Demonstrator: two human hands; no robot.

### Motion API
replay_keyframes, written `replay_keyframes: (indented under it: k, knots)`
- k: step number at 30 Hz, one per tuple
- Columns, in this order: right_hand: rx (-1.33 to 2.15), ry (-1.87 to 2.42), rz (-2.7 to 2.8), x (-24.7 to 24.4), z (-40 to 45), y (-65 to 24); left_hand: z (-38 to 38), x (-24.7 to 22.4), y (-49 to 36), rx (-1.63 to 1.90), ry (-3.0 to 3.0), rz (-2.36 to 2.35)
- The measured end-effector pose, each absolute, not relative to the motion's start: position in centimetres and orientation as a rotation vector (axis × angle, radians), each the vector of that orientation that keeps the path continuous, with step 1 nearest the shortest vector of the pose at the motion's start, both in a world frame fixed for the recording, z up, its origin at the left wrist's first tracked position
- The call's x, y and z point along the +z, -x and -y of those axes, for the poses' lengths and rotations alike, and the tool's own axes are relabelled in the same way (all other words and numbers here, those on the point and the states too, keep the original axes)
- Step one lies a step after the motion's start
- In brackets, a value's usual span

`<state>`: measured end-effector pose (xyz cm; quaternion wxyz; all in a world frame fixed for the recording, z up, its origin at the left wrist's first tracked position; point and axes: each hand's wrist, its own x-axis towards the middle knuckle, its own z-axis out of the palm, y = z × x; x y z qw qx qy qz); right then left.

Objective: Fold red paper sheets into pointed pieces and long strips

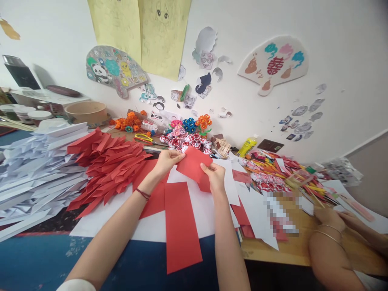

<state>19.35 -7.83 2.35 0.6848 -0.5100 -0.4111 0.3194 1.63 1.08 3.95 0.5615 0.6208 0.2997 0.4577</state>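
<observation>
A piece of red paper [194,163], seemingly folded over, is raised above the table between my two hands. My left hand [169,161] pinches its left corner between thumb and fingers. On the right edge, my right hand [215,174] grips it with the thumb on top. Under my hands, a long red paper strip [182,230] lies over white sheets [142,232] and hangs past their front edge. More flat red paper [153,206] lies partly behind my left forearm. To the left is a heap of folded red paper pieces [113,167].
Folded white paper pieces [39,165] are heaped at the far left. Craft flowers [189,125] and a yellow bottle [247,145] stand along the wall. At the right, another person's hands [330,218] work over the wooden table [273,252] beside cluttered paper scraps.
</observation>
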Motion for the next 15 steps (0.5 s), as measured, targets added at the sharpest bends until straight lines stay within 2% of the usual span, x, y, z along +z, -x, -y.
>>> replay_keyframes:
  k: [4,10,15]
  knots:
    - [0.74,1.13,0.894,2.4,7.7,-19.0,-1.6,3.5,-1.4,1.232,-1.711,-0.945]
    - [0.7,1.145,0.845,2.2,7.5,-18.7,-1.1,3.7,-1.6,1.166,-1.781,-0.856]
    - [0.901,1.268,0.986,2.7,8.2,-20.1,-1.4,4.4,-0.8,1.162,-1.998,-0.911]
